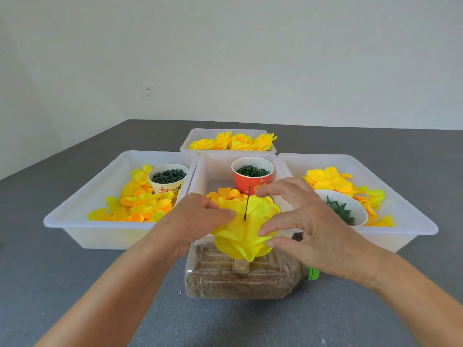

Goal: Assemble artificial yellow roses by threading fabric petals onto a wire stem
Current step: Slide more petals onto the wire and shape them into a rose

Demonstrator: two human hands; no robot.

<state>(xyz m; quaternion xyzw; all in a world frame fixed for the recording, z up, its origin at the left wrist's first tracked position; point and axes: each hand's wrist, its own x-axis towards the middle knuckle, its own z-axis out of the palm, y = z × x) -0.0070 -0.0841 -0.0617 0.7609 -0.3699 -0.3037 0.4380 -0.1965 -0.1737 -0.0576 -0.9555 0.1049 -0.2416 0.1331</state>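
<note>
A half-built yellow rose (246, 229) sits on a thin green wire stem (247, 204) that stands upright out of a clear plastic bottle (240, 274) lying on its side and filled with brownish grain, near the front edge of the dark grey surface, which could be a table or the floor. Several fabric petal layers are already threaded and pushed down, and the tip of the wire pokes up above them, so there looks to be room for more. The left hand (193, 219) presses on the flower's left side with its fingers bent against the petals; whether they pinch the fabric cannot be told. The right hand (308, 221) has its fingers spread wide, the tips touching the right edge of the petals, apparently shaping or seating the layer. Just behind the bottle is a white tray (213, 169) with a red paper cup (252, 175) of green rings. The left tray (82, 209) holds loose yellow petals (135, 204) and a cup of dark green parts (168, 177); the right tray (406, 209) holds more petals and a white bowl of green leaf-like pieces (342, 209). In the far tray (198, 136), several finished roses (235, 141) lie together, so the batch is under way, with plenty of loose petals left.
</note>
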